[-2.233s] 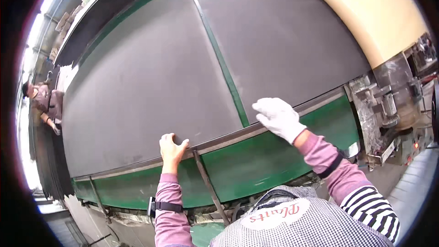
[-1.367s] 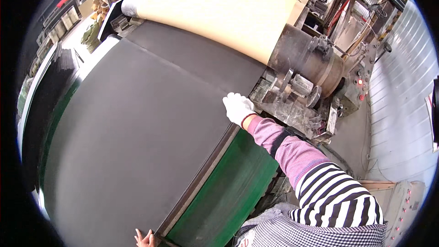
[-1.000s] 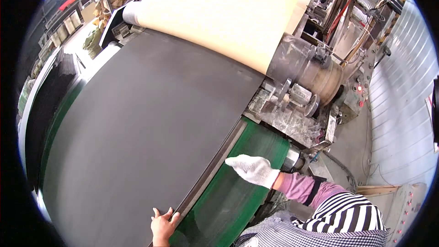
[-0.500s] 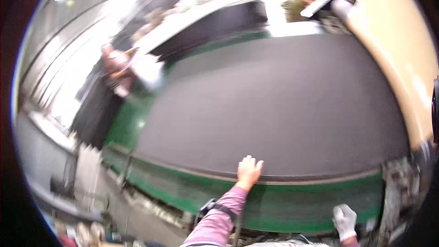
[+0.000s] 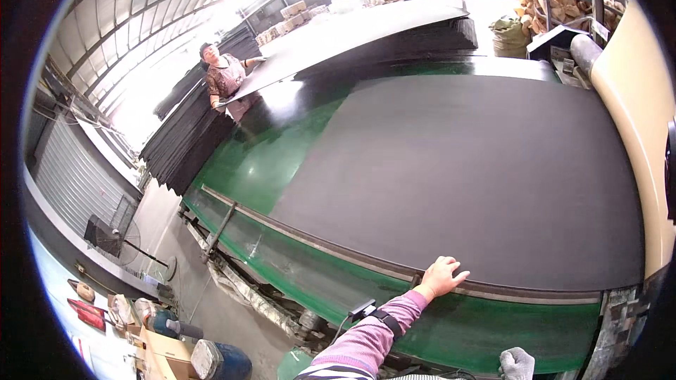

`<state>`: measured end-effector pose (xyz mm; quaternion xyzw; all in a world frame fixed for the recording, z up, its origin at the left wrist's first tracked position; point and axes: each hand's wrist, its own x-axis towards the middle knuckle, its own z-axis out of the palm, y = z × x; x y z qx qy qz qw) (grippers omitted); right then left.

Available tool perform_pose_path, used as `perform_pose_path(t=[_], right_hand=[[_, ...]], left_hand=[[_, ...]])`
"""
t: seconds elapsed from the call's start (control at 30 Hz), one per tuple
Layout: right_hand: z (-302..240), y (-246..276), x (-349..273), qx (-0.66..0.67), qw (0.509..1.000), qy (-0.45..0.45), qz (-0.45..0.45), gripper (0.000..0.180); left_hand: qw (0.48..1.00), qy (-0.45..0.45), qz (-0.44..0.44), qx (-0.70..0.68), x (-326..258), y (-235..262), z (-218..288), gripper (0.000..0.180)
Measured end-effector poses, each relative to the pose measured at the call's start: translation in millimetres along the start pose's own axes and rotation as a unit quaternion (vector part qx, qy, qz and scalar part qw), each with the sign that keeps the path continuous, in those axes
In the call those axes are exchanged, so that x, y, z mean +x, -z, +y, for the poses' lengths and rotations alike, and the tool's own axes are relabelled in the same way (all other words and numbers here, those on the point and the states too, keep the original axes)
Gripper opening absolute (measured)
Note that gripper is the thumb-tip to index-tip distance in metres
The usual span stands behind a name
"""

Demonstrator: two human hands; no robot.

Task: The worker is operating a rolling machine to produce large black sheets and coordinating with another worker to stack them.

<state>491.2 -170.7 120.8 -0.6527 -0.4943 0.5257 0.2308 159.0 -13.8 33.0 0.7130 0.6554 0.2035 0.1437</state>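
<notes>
My bare left hand [image 5: 440, 278] rests at the near edge of a large flat black sheet [image 5: 465, 176], beside the metal rail [image 5: 331, 245]. Its fingers are a little bent, thumb apart, gripping nothing. The sheet lies on a green belt [image 5: 282, 148] that shows to its left. Low at the picture's edge, my right hand [image 5: 517, 364] wears a pale glove; its fingers are curled in, with nothing seen in them. A purple sleeve and a dark strapped device [image 5: 362, 309] cover my left forearm.
At the far left a co-worker [image 5: 225, 77] holds the edge of a broad pale sheet [image 5: 338, 42] over a black stack [image 5: 394, 46]. A cream roll [image 5: 627, 98] stands along the right. Lower left are a fan [image 5: 105, 233] and a blue drum [image 5: 224, 360].
My view has swung and sharpened. The black sheet lies farther right along the rail, with more green belt showing at its left. My left hand stays at its near edge.
</notes>
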Motion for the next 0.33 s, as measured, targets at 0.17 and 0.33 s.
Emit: perform_pose_path(t=[0.17,0.33], right_hand=[[19.3,11.0,0.9,-0.126,0.992,0.013,0.024,0.024],[54.3,39.9,-0.7,-0.204,0.978,0.011,-0.045,0.032]], left_hand=[[0.985,-0.032,0.155,0.073,-14.1,38.4,-70.7,0.033],[0.994,0.058,-0.08,-0.045,29.2,-4.2,-54.6,0.027]])
